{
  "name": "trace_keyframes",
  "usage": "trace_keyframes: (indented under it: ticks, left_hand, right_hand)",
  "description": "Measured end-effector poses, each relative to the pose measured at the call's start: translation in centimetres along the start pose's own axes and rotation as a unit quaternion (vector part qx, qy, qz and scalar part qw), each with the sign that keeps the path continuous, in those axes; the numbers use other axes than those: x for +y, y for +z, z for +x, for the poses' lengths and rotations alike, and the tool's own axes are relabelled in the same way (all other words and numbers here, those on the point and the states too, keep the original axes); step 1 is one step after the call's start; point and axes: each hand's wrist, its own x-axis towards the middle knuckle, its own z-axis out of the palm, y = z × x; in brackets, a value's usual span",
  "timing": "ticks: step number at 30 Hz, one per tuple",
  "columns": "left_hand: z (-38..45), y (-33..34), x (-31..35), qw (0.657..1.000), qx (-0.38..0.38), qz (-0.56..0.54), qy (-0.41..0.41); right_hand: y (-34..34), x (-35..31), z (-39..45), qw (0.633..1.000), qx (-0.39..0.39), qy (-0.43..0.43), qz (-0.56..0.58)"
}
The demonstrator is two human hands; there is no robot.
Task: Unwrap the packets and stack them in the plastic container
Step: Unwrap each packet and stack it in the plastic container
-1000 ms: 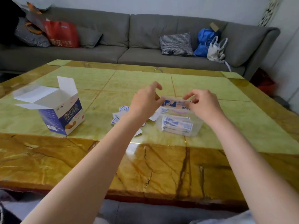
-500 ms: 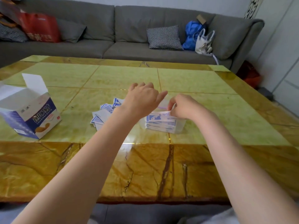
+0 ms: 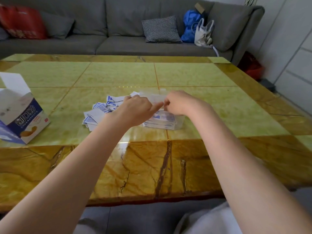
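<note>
Behind the green-and-amber table (image 3: 194,78) runs a grey sofa; mid-frame, both hands meet over the container (image 3: 179,121), which holds stacked packets (image 3: 162,121). Left hand (image 3: 135,108) extends its index finger, right hand (image 3: 179,103) curls fingertips at the stack (actual contact not discernible). Packets appear light, thin and slippery, so pinch by the edges; the box (image 3: 25,122) at left carries print too blurred to read.

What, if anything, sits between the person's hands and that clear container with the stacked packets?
Nothing visible does. The left hand and right hand are already over the open top of the plastic container, right above the stacked packets. The loose wrappers lie beside it, to its left.
</note>
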Motion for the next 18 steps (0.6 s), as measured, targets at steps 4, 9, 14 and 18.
trace_keyframes:
  ticks: [4, 9, 14, 18]
  left_hand:
    - [0.0, -0.1, 0.1, 1.000, 0.020, 0.021, 0.012]
    - [-0.2, -1.2, 0.3, 0.993, 0.085, 0.077, -0.018]
    - [-0.6, -0.9, 0.7, 0.991, 0.050, 0.111, -0.048]
    - [-0.8, -0.4, 1.1, 0.993, 0.042, 0.102, -0.033]
  right_hand:
    - [-0.2, 0.0, -0.2, 1.000, 0.004, 0.001, 0.007]
    - [-1.9, -0.2, -0.8, 0.996, 0.074, 0.017, -0.050]
    - [-2.0, -0.9, -2.0, 0.993, -0.073, 0.091, 0.006]
    - [-0.8, -0.7, -1.5, 0.987, -0.098, 0.115, 0.050]
